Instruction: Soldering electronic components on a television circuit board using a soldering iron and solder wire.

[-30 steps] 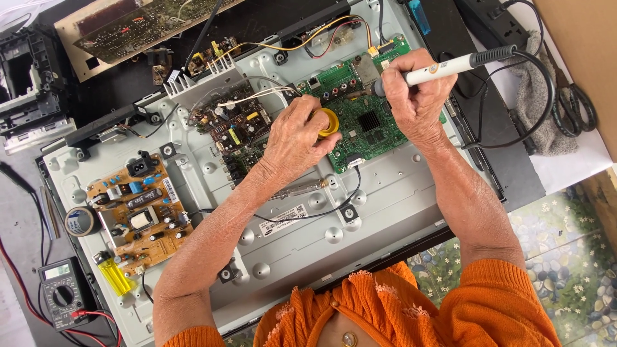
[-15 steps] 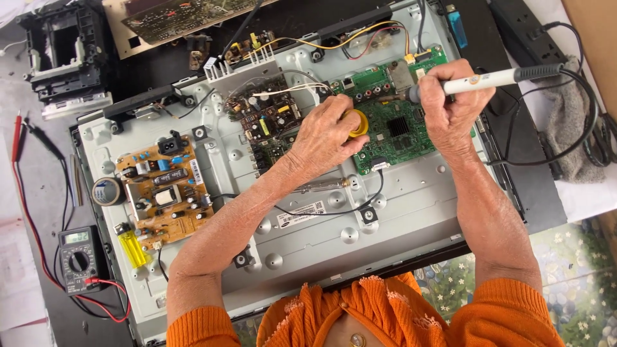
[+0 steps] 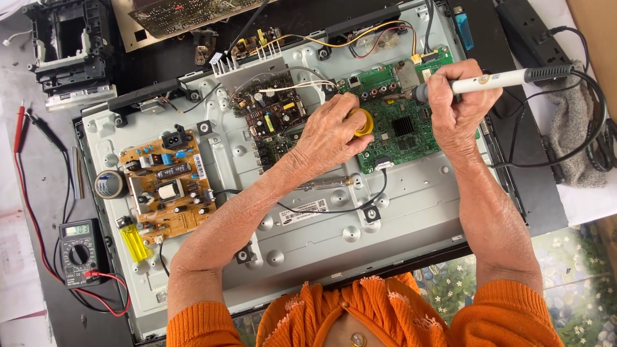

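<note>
The soldering iron (image 3: 498,80) lies across the upper right of the work area, its white barrel running roughly level from the black cord end at right to the tip at left. The right hand (image 3: 457,106) is clenched around the barrel; the fingers (image 3: 443,80) wrap over it from above, so the barrel passes through the fist and sticks out on the right side. The tip end emerges just left of the fingers, over the top edge of the green circuit board (image 3: 402,119). Whether the tip touches the board cannot be told.

The yellow round object (image 3: 364,122) sits on the left part of the green circuit board. The left hand (image 3: 331,135) is curled about it, the fingertips closed on its left side and covering much of it; the right half shows past the fingers.

The green circuit board is mounted on the grey metal chassis (image 3: 398,212), which lies flat on the dark table. A brown power board (image 3: 168,183) sits on the chassis at left, well apart from both hands. A dark board (image 3: 270,115) lies just beside the left hand. The black cord (image 3: 581,109) loops from the iron's end toward the grey cloth (image 3: 569,128). A multimeter (image 3: 80,250) with red leads lies at the far left.
</note>
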